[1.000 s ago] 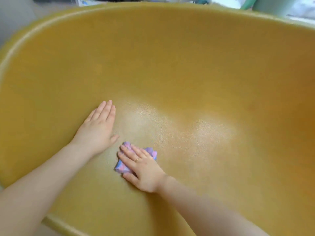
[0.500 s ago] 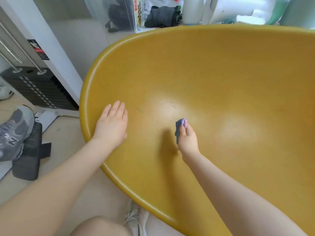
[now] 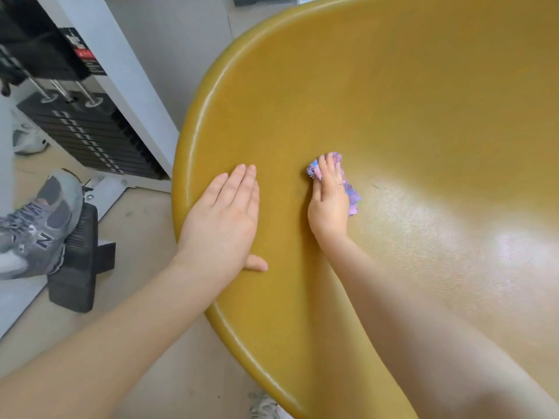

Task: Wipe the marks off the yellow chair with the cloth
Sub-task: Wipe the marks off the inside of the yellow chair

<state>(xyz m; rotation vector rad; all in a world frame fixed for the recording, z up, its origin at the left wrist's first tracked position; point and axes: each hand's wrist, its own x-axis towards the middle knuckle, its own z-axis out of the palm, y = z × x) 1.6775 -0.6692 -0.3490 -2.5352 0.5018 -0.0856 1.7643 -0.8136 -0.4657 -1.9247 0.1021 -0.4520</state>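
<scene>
Left hand (image 3: 222,219) flat, fingers straight, on glossy curved yellow chair (image 3: 393,116); right hand (image 3: 329,198) presses fuzzy pink-blue cloth (image 3: 352,196), grip w/ fingers prob. curled.

Bright, soft, even daylight. A broad white glare lies on the yellow chair (image 3: 393,101) seat toward 3 o'clock, with a thin highlight along its rim at 9 o'clock. Faint soft shadows sit beneath both forearms. Wide-angle bending curves the edges; the near forearms at 6 o'clock look blurred, the centre sharp.
</scene>
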